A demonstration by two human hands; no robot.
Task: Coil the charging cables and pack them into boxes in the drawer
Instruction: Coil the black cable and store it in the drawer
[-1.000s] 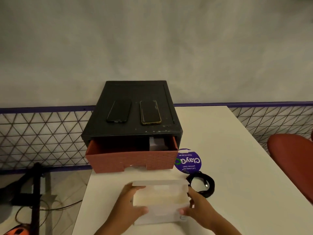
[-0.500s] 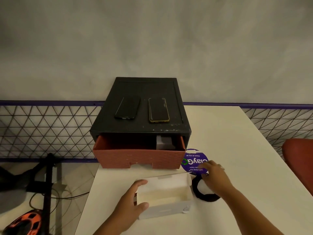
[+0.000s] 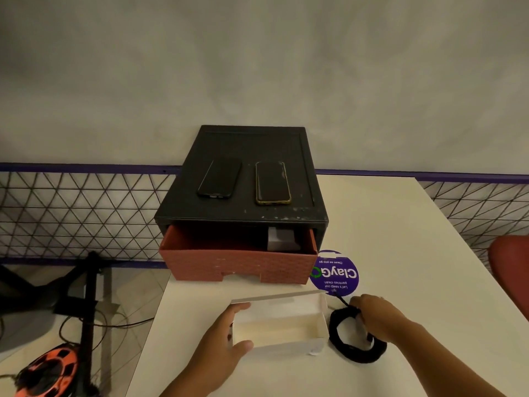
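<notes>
An open white box (image 3: pixel 289 343) with its lid flap up sits on the white table (image 3: pixel 400 224) near me. My left hand (image 3: pixel 220 345) grips the box's left end, thumb on the front wall. Right of the box lies a coiled black cable (image 3: pixel 337 336); my right hand (image 3: pixel 378 318) pinches its far side, and a loose end sticks up beside my fingers. Behind stands a black drawer unit (image 3: pixel 246 213) with its red drawer (image 3: pixel 237 265) pulled open. A white box (image 3: pixel 282 240) sits inside at the right.
Two phones (image 3: pixel 219 179) (image 3: pixel 272 183) lie on top of the drawer unit. A round purple sticker (image 3: pixel 336 273) marks the table beside the drawer. A red chair (image 3: pixel 512 270) stands at the right. Left of the table, an orange cable reel (image 3: pixel 48 373) lies on the floor by a wire fence (image 3: pixel 86 210).
My right hand left the box, reached over to the coiled cable and now pinches it. My left hand stays on the box. The camera view shifted slightly.
</notes>
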